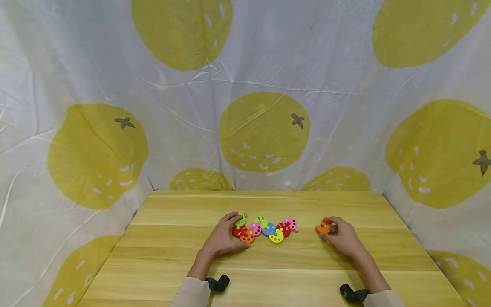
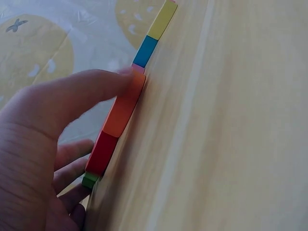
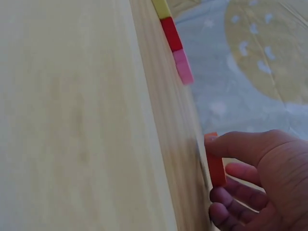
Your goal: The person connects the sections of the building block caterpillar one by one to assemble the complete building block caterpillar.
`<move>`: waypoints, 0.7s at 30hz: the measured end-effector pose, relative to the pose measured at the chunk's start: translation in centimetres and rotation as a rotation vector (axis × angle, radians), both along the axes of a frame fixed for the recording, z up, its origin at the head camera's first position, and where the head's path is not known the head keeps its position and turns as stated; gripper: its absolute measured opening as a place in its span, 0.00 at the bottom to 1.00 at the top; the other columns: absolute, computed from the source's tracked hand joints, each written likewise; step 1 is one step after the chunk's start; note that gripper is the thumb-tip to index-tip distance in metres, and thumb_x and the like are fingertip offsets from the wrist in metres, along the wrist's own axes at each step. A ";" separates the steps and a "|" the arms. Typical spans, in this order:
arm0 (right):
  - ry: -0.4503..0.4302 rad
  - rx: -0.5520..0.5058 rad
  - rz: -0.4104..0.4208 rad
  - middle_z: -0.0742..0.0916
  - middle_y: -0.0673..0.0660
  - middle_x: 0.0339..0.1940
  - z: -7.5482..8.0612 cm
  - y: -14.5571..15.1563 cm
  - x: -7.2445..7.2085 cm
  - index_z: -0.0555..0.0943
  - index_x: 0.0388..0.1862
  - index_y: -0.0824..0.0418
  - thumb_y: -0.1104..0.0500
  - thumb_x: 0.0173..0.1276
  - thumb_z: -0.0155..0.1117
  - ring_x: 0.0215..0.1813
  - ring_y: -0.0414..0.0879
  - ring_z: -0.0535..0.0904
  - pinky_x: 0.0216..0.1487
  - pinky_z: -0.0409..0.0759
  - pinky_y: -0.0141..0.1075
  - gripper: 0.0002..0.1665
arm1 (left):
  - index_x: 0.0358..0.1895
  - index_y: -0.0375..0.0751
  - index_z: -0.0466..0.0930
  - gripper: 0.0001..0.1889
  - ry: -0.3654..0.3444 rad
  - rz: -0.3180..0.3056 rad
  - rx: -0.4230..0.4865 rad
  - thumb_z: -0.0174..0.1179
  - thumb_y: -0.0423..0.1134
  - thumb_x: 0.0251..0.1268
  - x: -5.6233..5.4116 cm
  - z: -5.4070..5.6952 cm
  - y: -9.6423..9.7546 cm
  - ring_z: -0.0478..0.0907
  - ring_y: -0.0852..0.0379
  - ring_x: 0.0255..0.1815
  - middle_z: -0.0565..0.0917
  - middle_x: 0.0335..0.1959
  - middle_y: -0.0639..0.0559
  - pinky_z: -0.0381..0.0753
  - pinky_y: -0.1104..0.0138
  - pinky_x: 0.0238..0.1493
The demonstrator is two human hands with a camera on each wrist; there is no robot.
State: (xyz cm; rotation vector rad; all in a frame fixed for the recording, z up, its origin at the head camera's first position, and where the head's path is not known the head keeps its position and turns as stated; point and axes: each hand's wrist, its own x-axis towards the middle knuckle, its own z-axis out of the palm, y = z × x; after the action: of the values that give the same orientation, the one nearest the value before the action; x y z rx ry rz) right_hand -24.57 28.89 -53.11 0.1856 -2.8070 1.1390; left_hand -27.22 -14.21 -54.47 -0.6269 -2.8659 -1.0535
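A row of interlocked, numbered wooden puzzle pieces (image 1: 269, 230) lies flat on the table in a zigzag. My left hand (image 1: 221, 238) curves round its left end, where a green piece (image 1: 241, 221), a red piece (image 1: 238, 231) and an orange piece (image 1: 247, 236) join. In the left wrist view the thumb presses the edge of the orange piece (image 2: 124, 108), with the fingers near the green one. To the right, apart from the row, my right hand (image 1: 344, 237) pinches another orange puzzle piece (image 1: 321, 227) between thumb and fingers, close over the table.
The row's right end is a pink piece (image 1: 292, 224), with a gap of bare wood between it and my right hand. The wooden table (image 1: 284, 277) ends at a fabric curtain (image 1: 188, 128) printed with yellow fruit. Black wrist cameras (image 1: 218, 283) sit by the cuffs.
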 end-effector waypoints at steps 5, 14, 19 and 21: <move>0.000 -0.036 0.028 0.86 0.60 0.50 0.2 -1.6 0.1 0.79 0.63 0.67 0.59 0.62 0.79 0.40 0.43 0.77 0.37 0.76 0.30 0.32 | 0.76 0.45 0.70 0.52 -0.001 -0.001 -0.001 0.74 0.67 0.46 -0.1 0.0 -0.1 0.61 0.39 0.80 0.64 0.80 0.45 0.67 0.39 0.74; -0.003 -0.067 0.069 0.86 0.57 0.49 0.8 -5.5 0.0 0.81 0.61 0.65 0.60 0.61 0.79 0.40 0.45 0.75 0.38 0.76 0.30 0.30 | 0.76 0.46 0.70 0.52 -0.006 0.004 -0.004 0.74 0.67 0.47 -0.1 0.0 0.0 0.61 0.39 0.80 0.64 0.80 0.46 0.67 0.39 0.74; -0.015 -0.071 0.056 0.85 0.56 0.44 0.6 -6.9 0.0 0.82 0.59 0.65 0.60 0.59 0.81 0.39 0.44 0.75 0.37 0.76 0.30 0.30 | 0.76 0.47 0.70 0.51 -0.017 0.007 -0.007 0.74 0.67 0.47 0.0 0.1 0.0 0.61 0.40 0.80 0.64 0.80 0.46 0.67 0.39 0.74; -0.017 -0.064 0.041 0.84 0.55 0.40 0.6 -7.3 -0.1 0.82 0.58 0.65 0.59 0.58 0.81 0.37 0.44 0.75 0.35 0.75 0.30 0.29 | 0.76 0.47 0.70 0.51 -0.020 0.009 -0.009 0.74 0.66 0.47 0.0 0.2 0.0 0.61 0.40 0.81 0.64 0.80 0.47 0.67 0.40 0.75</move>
State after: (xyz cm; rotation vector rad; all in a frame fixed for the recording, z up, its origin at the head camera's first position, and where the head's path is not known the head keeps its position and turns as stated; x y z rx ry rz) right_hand -24.67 21.63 -52.56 0.2300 -2.7887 1.2438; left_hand -27.24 -14.23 -54.29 -0.6074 -2.8892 -1.0515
